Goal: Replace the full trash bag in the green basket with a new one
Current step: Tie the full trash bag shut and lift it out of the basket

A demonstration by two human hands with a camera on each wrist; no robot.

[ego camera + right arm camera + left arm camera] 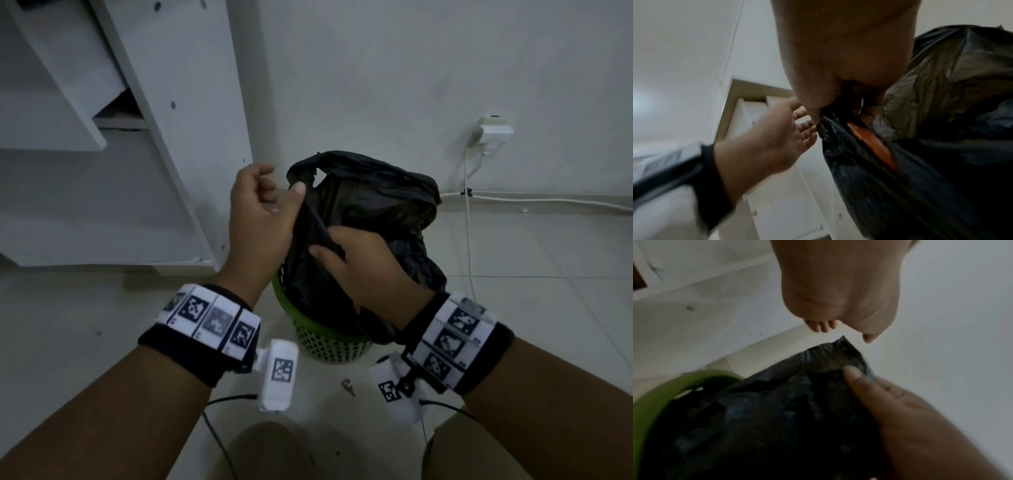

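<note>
The black trash bag (363, 219) sits in the green basket (318, 339) on the floor; right hand (363, 263) pinches its gathered edge, left hand (260, 209) loosely curled, holding nothing. One-sided pulling could tear the thin film – or tip the basket (it looks light).

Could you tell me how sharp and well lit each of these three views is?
Head view: dim but fairly sharp, the black plastic trash bag and green perforated basket clear, edges bowed by the wide lens. Left wrist view: dark, smeared by blur, the left hand soft. Right wrist view: blurred, the right hand looming large and unfocused.
</note>
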